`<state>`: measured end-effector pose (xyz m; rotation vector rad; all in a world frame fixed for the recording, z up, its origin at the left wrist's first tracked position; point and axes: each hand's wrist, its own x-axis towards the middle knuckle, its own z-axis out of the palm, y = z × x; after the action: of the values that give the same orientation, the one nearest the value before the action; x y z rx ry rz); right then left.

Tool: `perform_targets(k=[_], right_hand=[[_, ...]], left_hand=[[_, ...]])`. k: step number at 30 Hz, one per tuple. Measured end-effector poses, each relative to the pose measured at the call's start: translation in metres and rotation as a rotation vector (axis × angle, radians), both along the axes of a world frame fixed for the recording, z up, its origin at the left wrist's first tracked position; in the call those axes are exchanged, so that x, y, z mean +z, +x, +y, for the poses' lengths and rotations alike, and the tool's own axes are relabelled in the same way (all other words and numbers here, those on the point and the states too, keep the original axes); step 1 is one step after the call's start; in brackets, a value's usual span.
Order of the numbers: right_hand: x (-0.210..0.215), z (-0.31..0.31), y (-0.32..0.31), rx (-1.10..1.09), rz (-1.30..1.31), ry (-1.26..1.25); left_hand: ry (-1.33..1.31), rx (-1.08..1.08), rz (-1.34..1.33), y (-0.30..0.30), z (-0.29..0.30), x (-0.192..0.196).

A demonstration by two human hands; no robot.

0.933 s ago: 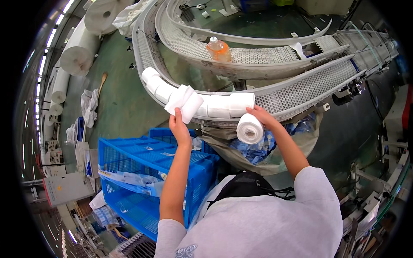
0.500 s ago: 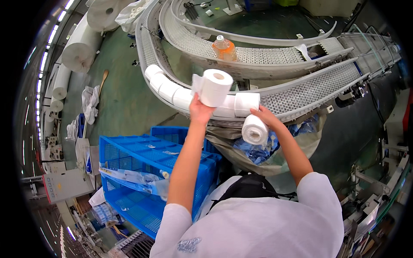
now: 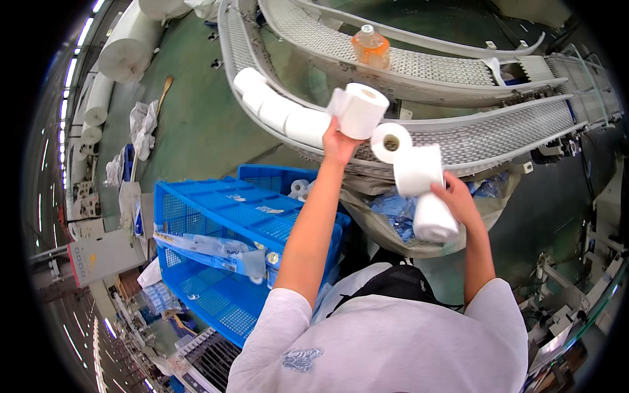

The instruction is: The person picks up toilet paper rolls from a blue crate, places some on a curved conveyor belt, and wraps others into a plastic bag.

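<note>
My left hand [image 3: 342, 143] is closed round the lower side of a white toilet roll [image 3: 362, 114], raised over the curved conveyor with a loose end of paper hanging off its left. Two more toilet rolls are at my right hand [image 3: 462, 202]: an upper roll [image 3: 419, 171] at its fingertips and a lower roll [image 3: 436, 219] tilted beneath, both in front of the conveyor's near rail. Between my hands, another toilet roll [image 3: 392, 143] shows its open core beside the upper one. A row of white rolls [image 3: 306, 126] lies end to end on the conveyor's left bend.
The slatted conveyor [image 3: 498, 134] curves across in front of me. On its farther lane stands a bottle of orange liquid [image 3: 371, 47]. Blue plastic crates [image 3: 229, 226] are at my lower left. Below the rail hangs a bag with blue film [image 3: 393, 219]. Large paper rolls [image 3: 128, 56] stand far left.
My right hand now has two rolls instead of one, the upper come off the conveyor row. A neighbouring roll has turned to show its core. My left hand still holds its roll.
</note>
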<state>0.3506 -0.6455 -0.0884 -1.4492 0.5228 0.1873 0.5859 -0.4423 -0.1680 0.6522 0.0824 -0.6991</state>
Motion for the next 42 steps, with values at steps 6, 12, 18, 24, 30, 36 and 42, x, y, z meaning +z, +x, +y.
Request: perform_targets(k=[6, 12, 18, 24, 30, 36, 42], right_hand=[[-0.034, 0.049, 0.008, 0.544, 0.02, 0.089], [-0.063, 0.148, 0.08, 1.098, -0.078, -0.391], [-0.099, 0.229, 0.142, 1.19, -0.189, -0.768], [-0.153, 0.307, 0.115, 0.324, -0.796, -0.731], [-0.221, 0.406, 0.142, 0.192, -0.886, -1.095], [-0.207, 0.406, 0.177, 1.035, -0.627, -1.597], [-0.229, 0.389, 0.194, 0.864, -0.367, -1.015]], left_hand=[[0.087, -0.026, 0.097, 0.006, 0.003, 0.003], [0.193, -0.109, -0.004, 0.018, 0.001, 0.006], [0.173, -0.141, 0.011, 0.035, -0.001, 0.012], [0.087, -0.001, 0.044, 0.029, 0.018, -0.002], [0.031, -0.017, 0.023, 0.023, -0.002, -0.002], [0.046, 0.079, 0.078, 0.018, 0.03, -0.006], [-0.021, 0.042, 0.068, 0.021, 0.025, -0.001]])
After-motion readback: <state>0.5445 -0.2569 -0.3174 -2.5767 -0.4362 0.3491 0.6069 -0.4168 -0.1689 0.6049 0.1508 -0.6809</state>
